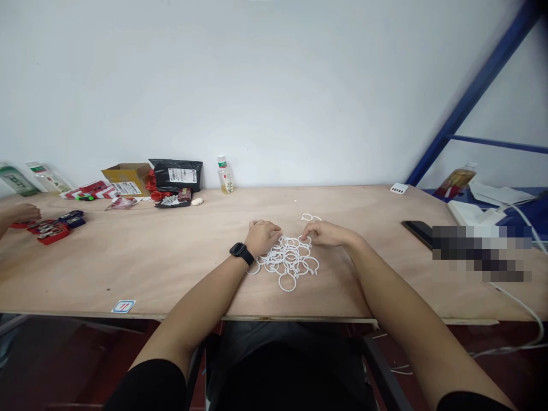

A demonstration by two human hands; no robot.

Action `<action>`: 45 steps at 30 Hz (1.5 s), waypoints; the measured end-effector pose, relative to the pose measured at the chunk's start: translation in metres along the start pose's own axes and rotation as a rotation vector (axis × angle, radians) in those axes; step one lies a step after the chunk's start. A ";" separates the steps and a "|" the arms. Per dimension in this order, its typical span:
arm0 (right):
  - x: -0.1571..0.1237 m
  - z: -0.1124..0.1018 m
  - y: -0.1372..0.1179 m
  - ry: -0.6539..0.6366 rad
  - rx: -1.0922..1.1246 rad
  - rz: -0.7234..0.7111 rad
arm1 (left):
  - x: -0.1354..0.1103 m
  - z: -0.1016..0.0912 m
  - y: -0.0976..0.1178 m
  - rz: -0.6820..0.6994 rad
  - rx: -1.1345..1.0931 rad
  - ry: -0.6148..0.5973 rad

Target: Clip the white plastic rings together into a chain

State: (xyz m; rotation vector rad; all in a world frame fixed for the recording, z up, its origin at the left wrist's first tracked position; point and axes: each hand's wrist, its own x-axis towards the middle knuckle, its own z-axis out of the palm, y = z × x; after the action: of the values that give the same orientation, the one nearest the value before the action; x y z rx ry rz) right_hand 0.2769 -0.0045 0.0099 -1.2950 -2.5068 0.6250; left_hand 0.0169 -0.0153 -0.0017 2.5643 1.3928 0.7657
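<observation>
A heap of thin white curtain rings with small eyelets lies on the wooden table in front of me. My left hand, with a black watch on its wrist, rests at the heap's upper left edge. Its fingers are curled together, and what lies under them is hidden. At the upper right edge of the heap, my right hand has thumb and fingers pinched at a white ring. A couple of separate white rings lie just beyond the right hand.
Along the wall stand a small bottle, a black parcel bag and an open cardboard box. At far left, another person's hand is by red trays. A dark phone and a white power strip lie right.
</observation>
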 end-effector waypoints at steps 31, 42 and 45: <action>0.019 0.039 -0.061 0.495 0.841 0.022 | -0.003 -0.007 0.009 0.172 -0.149 0.164; 0.027 0.043 -0.056 0.432 0.942 0.005 | -0.004 -0.006 0.010 0.216 -0.141 0.209; 0.028 0.043 -0.053 0.448 0.868 0.008 | -0.002 -0.004 0.010 0.190 -0.130 0.217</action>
State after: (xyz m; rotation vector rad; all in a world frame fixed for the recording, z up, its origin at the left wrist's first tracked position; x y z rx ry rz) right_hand 0.2055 -0.0200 -0.0016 -0.9506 -1.5650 1.1049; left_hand 0.0215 -0.0229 0.0047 2.5999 1.1167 1.1546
